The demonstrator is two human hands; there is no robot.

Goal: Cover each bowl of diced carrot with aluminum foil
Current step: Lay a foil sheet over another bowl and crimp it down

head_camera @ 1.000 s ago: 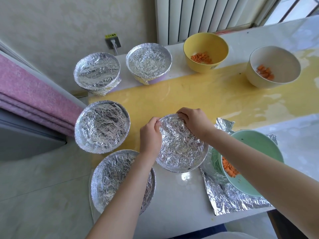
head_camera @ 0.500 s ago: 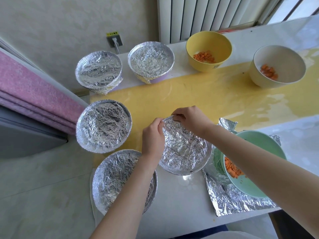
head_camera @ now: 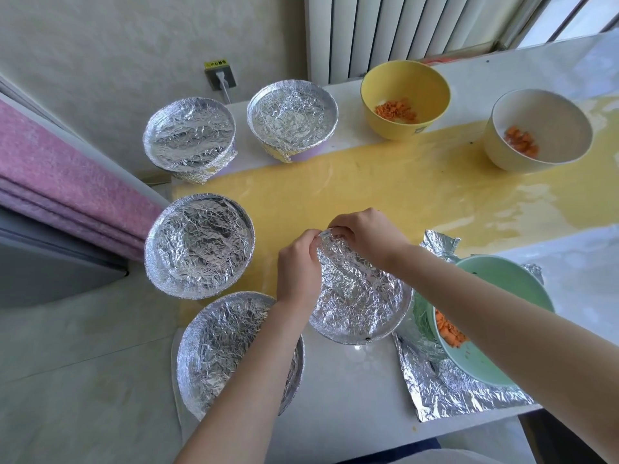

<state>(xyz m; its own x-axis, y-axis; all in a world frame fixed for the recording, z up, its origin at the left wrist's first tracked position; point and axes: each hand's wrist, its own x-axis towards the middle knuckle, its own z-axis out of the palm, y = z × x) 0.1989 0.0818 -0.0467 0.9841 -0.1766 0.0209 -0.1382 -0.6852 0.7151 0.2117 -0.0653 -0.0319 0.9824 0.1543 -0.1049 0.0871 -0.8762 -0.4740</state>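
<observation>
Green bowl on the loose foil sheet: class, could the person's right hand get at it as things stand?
Probably yes: the right hand need only release the foil it pinches; the green bowl sits uncovered close beside that arm, with nothing between.

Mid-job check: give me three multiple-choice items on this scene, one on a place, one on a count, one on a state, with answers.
1. The green bowl sits: A) on a stove B) on a loose foil sheet C) in a sink.
2. Bowls with carrot uncovered: A) one B) five C) three.
3. The left hand and right hand: A) both pinch the far edge of the middle foil cover B) lie flat C) hold spoons.
Answers: B, foil spreads under it; C, the yellow bowl, cream bowl and green bowl show carrot; A, fingers of both curl on that edge.
</observation>
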